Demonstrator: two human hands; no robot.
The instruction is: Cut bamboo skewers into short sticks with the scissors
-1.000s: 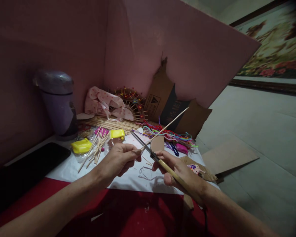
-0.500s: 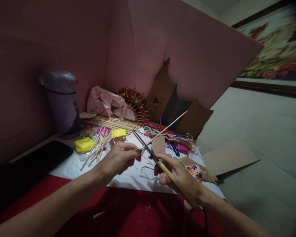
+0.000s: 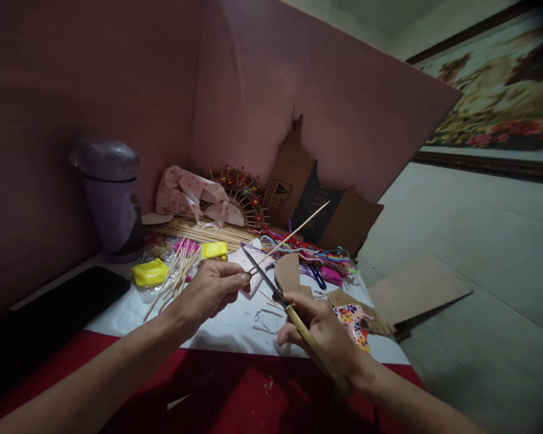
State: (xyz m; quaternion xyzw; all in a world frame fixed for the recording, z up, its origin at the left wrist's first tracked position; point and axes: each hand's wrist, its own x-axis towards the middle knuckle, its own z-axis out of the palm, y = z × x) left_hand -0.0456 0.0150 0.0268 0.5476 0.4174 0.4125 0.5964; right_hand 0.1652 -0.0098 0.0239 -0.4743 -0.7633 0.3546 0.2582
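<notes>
Between thumb and fingers, my left hand (image 3: 212, 290) pinches the lower end of a thin wooden stick (image 3: 298, 229), which slants up to the right. My right hand (image 3: 323, 334) is wrapped round the yellowish handle of a pair of scissors (image 3: 263, 276), its dark blades pointing up and left. The blades cross the stick just beyond my left fingertips; whether they press on it I cannot tell. Below the blades, short stick pieces and bits of wire or string (image 3: 268, 320) lie on the white sheet (image 3: 226, 337). A bundle of short sticks (image 3: 178, 274) rests left of my left hand.
At left are a purple tumbler (image 3: 113, 199) and a black phone (image 3: 81, 295). Yellow clay packs (image 3: 150, 272), long sticks (image 3: 199, 231), colourful pipe cleaners (image 3: 317, 250) and a pin-studded fan-shaped piece (image 3: 248, 196) lie behind. Cut cardboard (image 3: 289, 175) leans on the pink panel.
The view has shifted slightly, so both hands, the stick and the scissors appear a little further left. My grips are the same, and the stick still crosses the blades.
</notes>
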